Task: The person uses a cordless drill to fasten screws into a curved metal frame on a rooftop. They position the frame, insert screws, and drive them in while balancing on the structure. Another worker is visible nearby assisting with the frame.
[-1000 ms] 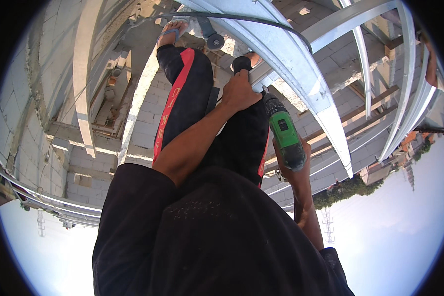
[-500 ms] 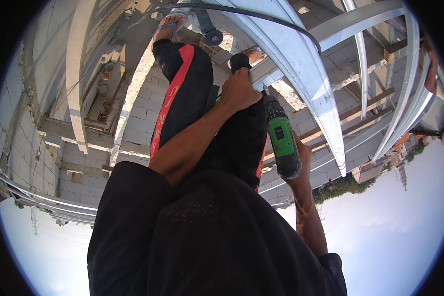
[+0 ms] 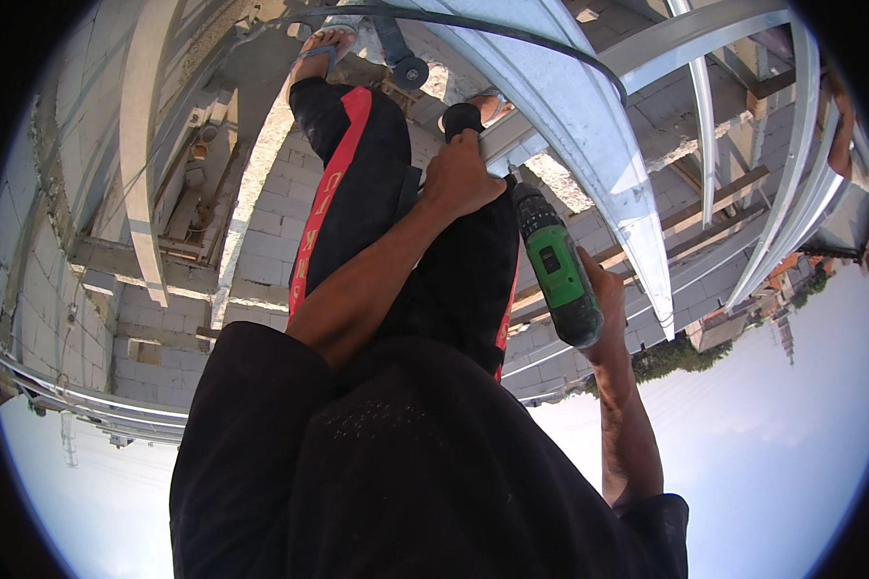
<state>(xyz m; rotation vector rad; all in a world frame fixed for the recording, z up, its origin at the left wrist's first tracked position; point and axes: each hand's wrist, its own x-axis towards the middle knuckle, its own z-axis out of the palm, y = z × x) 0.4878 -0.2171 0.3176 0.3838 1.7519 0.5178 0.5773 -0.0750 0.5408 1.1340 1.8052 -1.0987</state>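
Note:
My right hand [image 3: 603,294] grips a green and black cordless drill [image 3: 562,268], its chuck pointing up and away from me. The drill's thin bit ends close to the edge of a galvanized metal channel [image 3: 514,143]; whether it touches cannot be made out. My left hand [image 3: 462,179] is closed around the near end of that channel, by my right knee, with its fingers partly hidden. Beyond the channel, a wide light-blue metal beam [image 3: 589,145] slants from the top down to the right.
A black cable [image 3: 512,27] crosses over the wide beam. An angle grinder [image 3: 407,66] lies near my sandalled foot [image 3: 323,48]. Curved metal profiles [image 3: 792,145] stand at the right, beside another person's bare limb [image 3: 840,130]. Block walls [image 3: 261,207] drop far below.
The drill's rear and my right hand have swung slightly right, so the drill tilts more. My left hand has shifted a little left, still on the channel.

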